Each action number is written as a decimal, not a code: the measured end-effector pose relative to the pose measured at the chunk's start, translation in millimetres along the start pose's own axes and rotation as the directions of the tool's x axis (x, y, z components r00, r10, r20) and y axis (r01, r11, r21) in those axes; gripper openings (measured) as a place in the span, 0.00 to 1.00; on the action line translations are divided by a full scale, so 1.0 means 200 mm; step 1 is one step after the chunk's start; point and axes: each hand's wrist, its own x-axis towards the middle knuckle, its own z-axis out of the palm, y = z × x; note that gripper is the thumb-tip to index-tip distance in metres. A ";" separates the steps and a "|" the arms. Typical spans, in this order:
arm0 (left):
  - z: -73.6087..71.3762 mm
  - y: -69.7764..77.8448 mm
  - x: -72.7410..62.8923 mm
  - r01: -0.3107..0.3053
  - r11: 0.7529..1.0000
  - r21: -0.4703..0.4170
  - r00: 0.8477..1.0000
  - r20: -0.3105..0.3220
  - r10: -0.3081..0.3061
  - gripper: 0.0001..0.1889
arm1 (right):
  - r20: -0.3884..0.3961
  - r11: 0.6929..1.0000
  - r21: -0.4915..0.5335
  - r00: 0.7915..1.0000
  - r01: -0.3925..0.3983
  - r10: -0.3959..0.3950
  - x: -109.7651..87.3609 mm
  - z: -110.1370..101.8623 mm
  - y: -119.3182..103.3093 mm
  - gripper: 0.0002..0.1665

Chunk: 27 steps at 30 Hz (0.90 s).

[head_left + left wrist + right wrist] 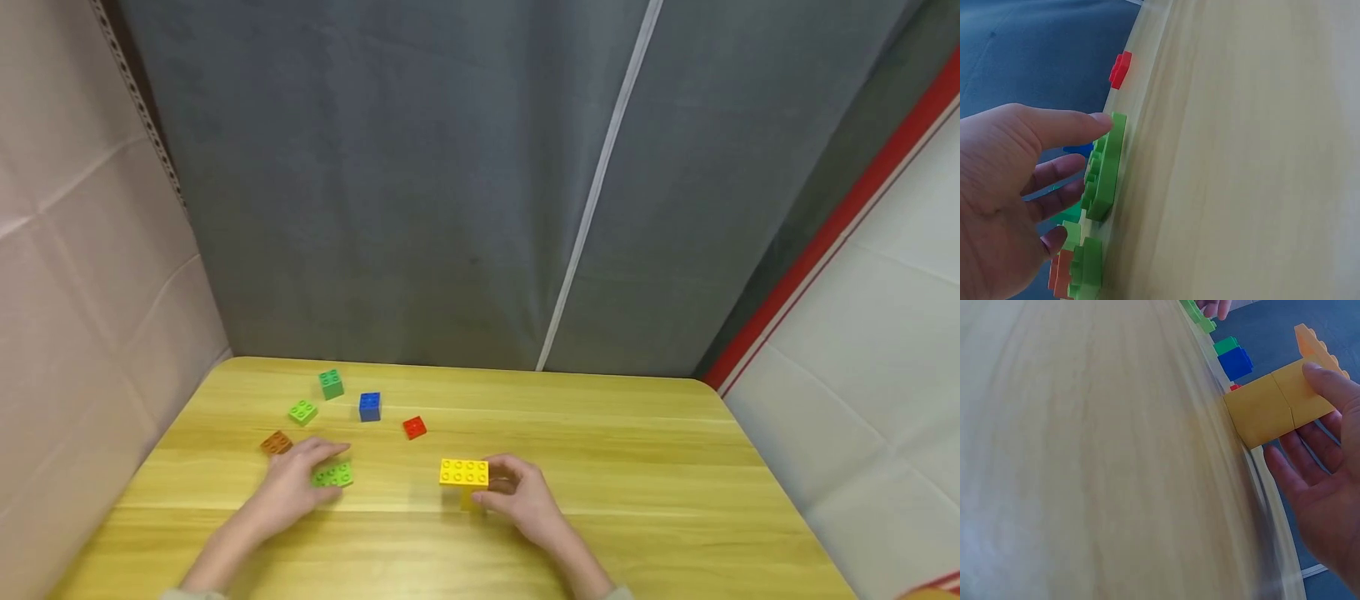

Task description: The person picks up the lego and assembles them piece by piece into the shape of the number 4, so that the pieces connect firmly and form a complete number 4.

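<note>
My left hand (288,487) is spread around a long light green brick (333,475), thumb on the near side and fingers on the far side. In the left wrist view the thumb tip overlaps one end of that brick (1109,169), and the other fingers are loosely bent behind it. My right hand (525,500) holds a yellow brick stack (464,472) from its right side, between thumb and fingers. The right wrist view shows two yellow blocks (1263,409) one above the other, with a wider studded yellow piece (1316,345) on top; the stack's bottom is at the tabletop.
Beyond the left hand lie a brown brick (276,443), a small lime brick (303,412), a green brick (331,384) and a blue brick (370,407). A small red brick (414,427) lies between the hands, farther back. Another green brick (1088,269) shows below the left hand.
</note>
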 end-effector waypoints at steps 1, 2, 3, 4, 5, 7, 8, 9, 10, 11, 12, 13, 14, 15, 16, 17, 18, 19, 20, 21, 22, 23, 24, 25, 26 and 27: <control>0.00 0.00 0.00 0.006 1.000 0.004 1.000 0.010 -0.006 0.32 | 0.002 1.000 0.000 1.000 0.004 -0.004 0.00 0.00 0.00 0.25; 0.00 -0.01 0.00 0.012 1.000 0.007 1.000 0.020 -0.012 0.32 | 0.004 1.000 0.003 1.000 0.008 -0.008 0.00 0.00 0.00 0.25; -0.01 -0.01 -0.01 0.018 1.000 0.010 0.999 0.029 -0.018 0.32 | 0.006 1.000 0.005 1.000 0.013 -0.013 -0.01 0.00 0.00 0.25; -0.01 -0.01 -0.01 0.024 1.000 0.010 0.999 0.036 -0.024 0.32 | 0.009 1.000 0.008 1.000 0.018 -0.018 -0.01 0.01 -0.01 0.26; -0.01 -0.02 -0.02 0.031 0.999 0.012 0.999 0.043 -0.031 0.32 | 0.010 1.000 0.009 1.000 0.021 -0.021 -0.01 0.01 -0.01 0.26; -0.01 -0.03 -0.02 0.037 0.999 0.016 0.998 0.049 -0.038 0.32 | 0.014 0.999 0.012 0.999 0.033 -0.033 -0.02 0.01 -0.01 0.27; -0.01 -0.03 -0.02 0.039 0.999 0.017 0.998 0.049 -0.040 0.32 | 0.015 0.999 0.015 0.999 0.040 -0.040 -0.02 0.01 -0.01 0.28; -0.01 -0.04 -0.02 0.039 0.999 0.015 0.998 0.048 -0.040 0.31 | 0.016 0.999 0.013 0.999 0.046 -0.046 -0.02 0.01 -0.02 0.29; 0.00 -0.04 -0.02 0.039 0.999 0.015 0.998 0.046 -0.040 0.30 | 0.015 0.999 0.009 0.999 0.049 -0.049 -0.02 0.01 -0.02 0.29; 0.00 -0.04 -0.02 0.034 0.999 0.016 0.998 0.047 -0.035 0.29 | 0.012 0.999 0.004 0.998 0.054 -0.054 -0.02 0.01 -0.02 0.30; 0.00 -0.05 -0.01 0.030 0.999 0.015 0.998 0.047 -0.031 0.28 | 0.010 0.998 0.000 0.998 0.060 -0.060 -0.02 0.01 -0.02 0.31; 0.00 -0.05 -0.01 0.027 0.999 0.018 0.999 0.047 -0.028 0.27 | 0.007 0.998 -0.006 0.998 0.063 -0.063 -0.02 0.01 -0.02 0.31; 0.00 -0.05 -0.01 0.028 0.999 0.017 0.998 0.049 -0.029 0.27 | 0.003 0.998 -0.011 0.998 0.067 -0.067 -0.02 0.01 -0.03 0.32; 0.01 -0.05 -0.01 0.025 0.999 0.019 0.998 0.052 -0.026 0.26 | -0.003 0.997 -0.017 0.998 0.070 -0.070 -0.02 0.01 -0.03 0.32; 0.01 -0.06 0.00 0.024 0.999 0.023 0.998 0.055 -0.025 0.25 | -0.009 0.997 -0.020 0.997 0.072 -0.072 -0.02 0.01 -0.04 0.32; 0.01 -0.06 0.00 0.021 0.999 0.026 0.998 0.057 -0.023 0.25 | -0.013 0.997 -0.020 0.997 0.076 -0.076 -0.02 0.01 -0.04 0.31; 0.01 -0.06 0.00 0.022 0.999 0.028 0.998 0.060 -0.024 0.24 | -0.020 0.997 -0.023 0.997 0.078 -0.079 -0.02 0.01 -0.04 0.31; 0.01 -0.06 0.00 0.021 0.999 0.027 0.998 0.062 -0.022 0.24 | -0.028 0.996 -0.027 0.996 0.079 -0.080 -0.02 0.02 -0.05 0.30; 0.01 -0.05 0.00 0.017 0.999 0.027 0.998 0.063 -0.019 0.23 | -0.034 0.996 -0.029 0.996 0.080 -0.081 -0.02 0.02 -0.05 0.29; 0.01 -0.05 0.00 0.011 1.000 0.028 0.998 0.066 -0.013 0.23 | -0.039 0.996 -0.032 0.996 0.079 -0.081 -0.02 0.02 -0.05 0.28; 0.01 -0.04 0.00 0.004 1.000 0.024 0.998 0.066 -0.005 0.23 | -0.042 0.996 -0.035 0.996 0.079 -0.080 -0.02 0.02 -0.06 0.27; 0.01 -0.03 -0.01 -0.004 1.000 0.017 0.998 0.066 0.003 0.22 | -0.045 0.996 -0.036 0.996 0.077 -0.079 -0.02 0.02 -0.06 0.26; 0.01 -0.01 0.00 -0.014 1.000 0.005 0.998 0.068 0.014 0.22 | -0.048 0.996 -0.041 0.996 0.074 -0.076 -0.02 0.02 -0.06 0.25; 0.00 0.01 0.00 -0.029 1.000 -0.011 0.997 0.070 0.030 0.22 | -0.047 0.997 -0.041 0.996 0.072 -0.074 -0.02 0.02 -0.06 0.25; 0.00 0.04 0.00 -0.044 0.999 -0.030 0.996 0.075 0.046 0.21 | -0.047 0.997 -0.039 0.996 0.071 -0.072 -0.02 0.02 -0.06 0.25; -0.01 0.07 0.01 -0.058 0.997 -0.051 0.995 0.078 0.061 0.21 | -0.046 0.997 -0.037 0.996 0.069 -0.071 -0.02 0.02 -0.06 0.24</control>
